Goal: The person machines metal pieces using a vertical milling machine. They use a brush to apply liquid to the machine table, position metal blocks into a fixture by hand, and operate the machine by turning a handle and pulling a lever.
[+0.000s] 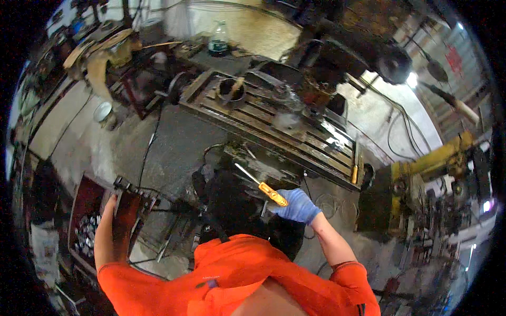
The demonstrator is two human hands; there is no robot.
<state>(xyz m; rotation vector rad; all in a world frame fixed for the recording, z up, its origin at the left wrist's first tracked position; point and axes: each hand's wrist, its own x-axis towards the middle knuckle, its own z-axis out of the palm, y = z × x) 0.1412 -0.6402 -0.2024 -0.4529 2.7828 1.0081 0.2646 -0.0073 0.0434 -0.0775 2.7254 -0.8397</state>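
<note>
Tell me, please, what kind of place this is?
Probably a machine workshop: a milling machine with a slotted table, a yellow machine at the right, and a gloved right hand holding a screwdriver.

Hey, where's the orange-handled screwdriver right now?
In the head view, the screwdriver is just right of centre, held in the gloved right hand, its shaft pointing up-left toward the slotted machine table.

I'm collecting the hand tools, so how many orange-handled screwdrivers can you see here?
1. The orange-handled screwdriver is in the gloved right hand, its shaft pointing up-left toward the slotted machine table. Others may be hidden in the clutter around the machine.
</note>
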